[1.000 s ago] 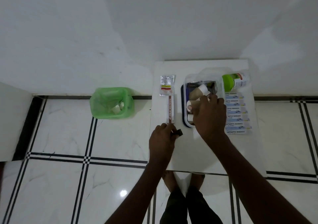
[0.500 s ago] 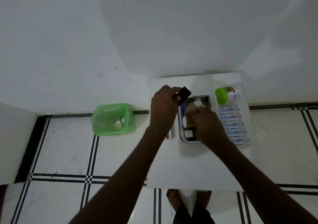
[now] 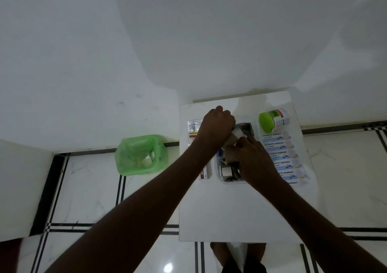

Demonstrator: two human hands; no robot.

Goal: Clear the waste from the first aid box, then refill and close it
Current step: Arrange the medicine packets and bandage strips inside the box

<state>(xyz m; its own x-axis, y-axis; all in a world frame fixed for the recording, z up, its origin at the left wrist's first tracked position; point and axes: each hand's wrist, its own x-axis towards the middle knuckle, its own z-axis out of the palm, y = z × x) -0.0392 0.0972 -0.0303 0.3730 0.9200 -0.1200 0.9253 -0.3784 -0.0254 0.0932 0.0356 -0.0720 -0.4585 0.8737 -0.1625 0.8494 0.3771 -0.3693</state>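
The first aid box (image 3: pixel 229 173), a clear-walled tray with a dark inside, lies on the white table (image 3: pixel 230 210). My left hand (image 3: pixel 217 126) is curled over the box's far end with its fingertips down; what it holds is hidden. My right hand (image 3: pixel 254 160) reaches into the middle of the box, its fingers pinched on a beige and white bandage roll (image 3: pixel 236 136) between the two hands. A small white block (image 3: pixel 225 171) lies in the box's near end.
A green-capped bottle (image 3: pixel 271 120) lies right of the box, above a row of antiseptic bandage strips (image 3: pixel 281 157). Left of the box are a sachet (image 3: pixel 193 126) and a long ointment carton (image 3: pixel 204 174). On the floor at left stands a green-lined bin (image 3: pixel 141 154) holding scraps.
My left hand, which carried a small black piece from the table's near left up over the box, has dropped onto the box's far end. The right hand stays in the box.
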